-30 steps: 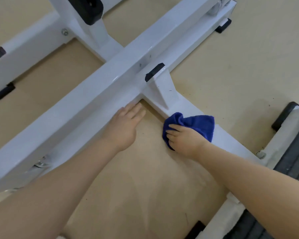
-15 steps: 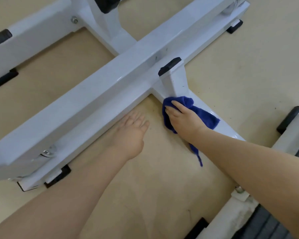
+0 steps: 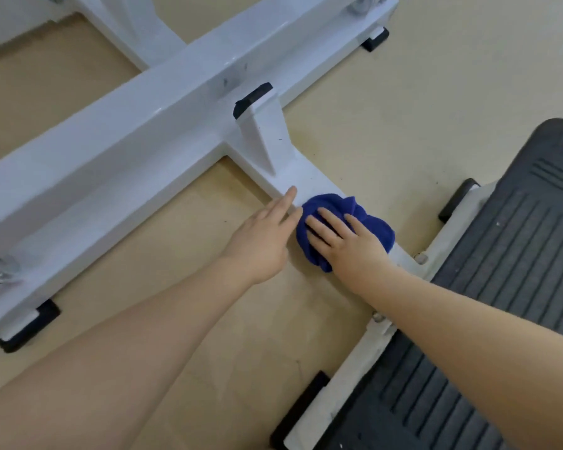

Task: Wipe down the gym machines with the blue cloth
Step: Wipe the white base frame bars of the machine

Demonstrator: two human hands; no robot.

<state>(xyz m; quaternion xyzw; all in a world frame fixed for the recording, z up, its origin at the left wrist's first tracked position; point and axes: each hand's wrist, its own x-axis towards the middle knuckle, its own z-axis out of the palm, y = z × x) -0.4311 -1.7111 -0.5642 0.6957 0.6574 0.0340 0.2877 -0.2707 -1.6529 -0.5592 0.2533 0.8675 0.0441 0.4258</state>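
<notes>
Nearest the camera, both bare forearms reach forward and down over the tan floor [image 3: 355, 102], meeting at a low white bar of the machine frame [image 3: 117, 151]. The right hand [image 3: 345, 241] lies flat, palm down, on the blue cloth [image 3: 345, 209], its fingers straight and a little spread, pressing the bunched cloth onto the short bar [image 3: 301, 178] that branches from the long beam toward the ribbed black footplate [image 3: 514, 254] at the right. The cloth sits on top of that bar, about midway between the small upright post [image 3: 260, 138] and the bolted joint beside the footplate. Just beside it, the left hand [image 3: 262, 241] is flat too — fingers straight and together, holding nothing, the fingertips resting on the near edge of the same bar.

As for progress, my judgement is that the wiping is in full swing but far from finished. This short bar is being worked now; whether the stretch nearer the post is already clean cannot be told, since the white paint looks much the same everywhere. Farther off, the long diagonal beam, the post with its black cap [image 3: 252, 99], and the other frame members at the top left show no cloth on them — they, the footplate and any other machines likely remain.
</notes>
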